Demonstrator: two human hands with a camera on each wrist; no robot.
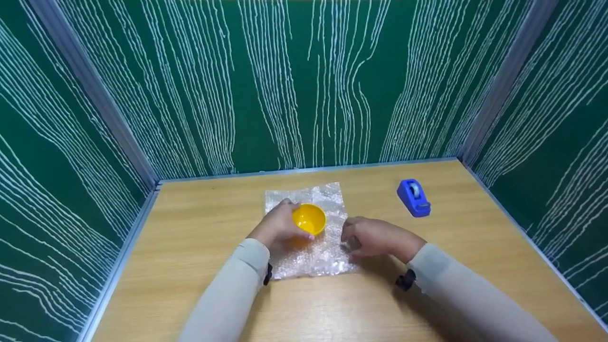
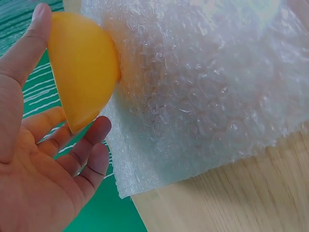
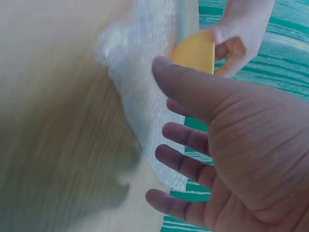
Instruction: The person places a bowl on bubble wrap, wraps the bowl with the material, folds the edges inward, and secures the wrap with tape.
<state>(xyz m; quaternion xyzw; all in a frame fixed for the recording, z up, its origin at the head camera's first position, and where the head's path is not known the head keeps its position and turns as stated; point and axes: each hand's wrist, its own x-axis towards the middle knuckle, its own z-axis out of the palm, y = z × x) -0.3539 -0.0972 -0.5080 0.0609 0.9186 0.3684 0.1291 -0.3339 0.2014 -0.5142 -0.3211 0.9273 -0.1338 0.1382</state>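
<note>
A yellow bowl sits upright on a sheet of bubble wrap in the head view. My left hand grips the bowl from its left side. In the left wrist view the thumb is at one end of the bowl's rim and the fingers curve round towards the other. My right hand hovers by the right edge of the bubble wrap. Its fingers are spread and loosely bent in the right wrist view, with nothing held between them. The bowl's underside meets the wrap.
A blue tape dispenser with a roll of tape stands at the back right of the wooden table. Green panels with white wavy lines enclose the table at the back and both sides.
</note>
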